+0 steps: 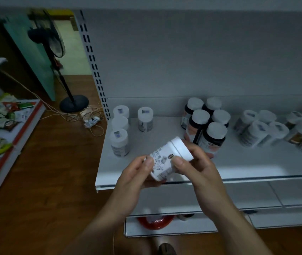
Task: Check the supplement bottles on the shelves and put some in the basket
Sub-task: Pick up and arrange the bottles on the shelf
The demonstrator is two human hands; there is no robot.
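Observation:
Both hands hold one white supplement bottle (pixel 166 159) tilted over the front edge of the white shelf (pixel 257 162). My left hand (pixel 137 179) grips its lower end and my right hand (pixel 196 166) grips the cap end, thumb on the label. On the shelf stand several white bottles (pixel 119 142) at the left, one more white bottle (pixel 145 119) behind, a cluster of dark bottles with white caps (pixel 209 124) in the middle, and more white-capped bottles (pixel 262 127) to the right. A red basket (pixel 155 222) shows low down, under the shelves.
Lower white shelves (pixel 275 196) step out beneath the top one. A black standing fan (pixel 69 100) and loose cables (pixel 89 118) sit on the wooden floor to the left. Another shelf rack with snack packets (pixel 1 115) lines the far left. My shoe (pixel 166 249) is at the bottom.

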